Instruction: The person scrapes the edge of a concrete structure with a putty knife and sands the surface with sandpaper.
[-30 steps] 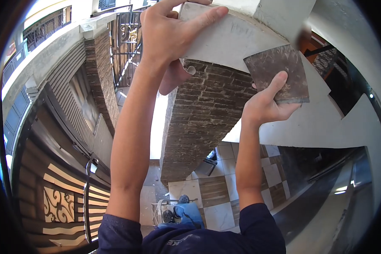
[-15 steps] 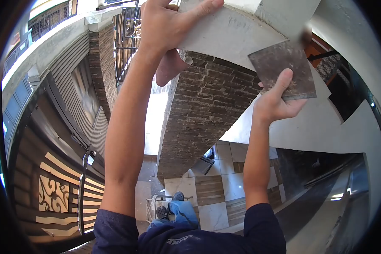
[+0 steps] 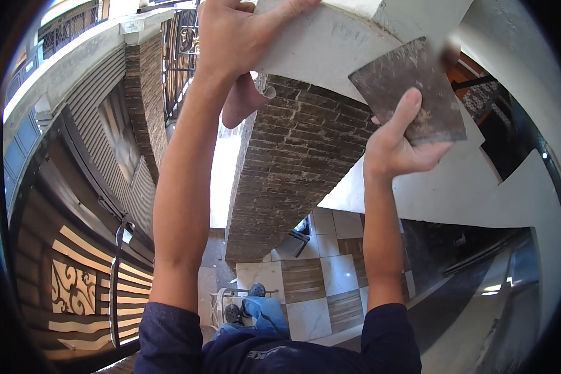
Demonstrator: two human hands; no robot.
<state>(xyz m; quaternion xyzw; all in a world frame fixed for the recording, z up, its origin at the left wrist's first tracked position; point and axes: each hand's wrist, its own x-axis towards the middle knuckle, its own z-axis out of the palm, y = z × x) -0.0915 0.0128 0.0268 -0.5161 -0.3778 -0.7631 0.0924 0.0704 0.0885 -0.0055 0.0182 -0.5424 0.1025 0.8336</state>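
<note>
My left hand (image 3: 234, 38) is up at the white plastered beam (image 3: 321, 47), thumb stretched along its face and fingers curled at its edge. A curled reddish-brown piece of sandpaper (image 3: 240, 105) hangs from under that hand. My right hand (image 3: 399, 137) grips a dark, scuffed square sheet (image 3: 414, 75) by its lower part, thumb flat on the near face and fingers behind it. The sheet is tilted and overlaps the beam's right part in this view. Most of the right fingers are hidden behind it.
Below the beam stands a stone-clad pillar (image 3: 299, 162). My feet are on a metal-framed stand (image 3: 221, 299) above the tiled floor (image 3: 308, 311). A gate with cut-out patterns (image 3: 75, 287) is at the left, and a white wall (image 3: 442, 199) at the right.
My right hand and the dark sheet have shifted a little up and left, and the sheet shows larger. My left hand stays at the beam; the whole view has drifted slightly left.
</note>
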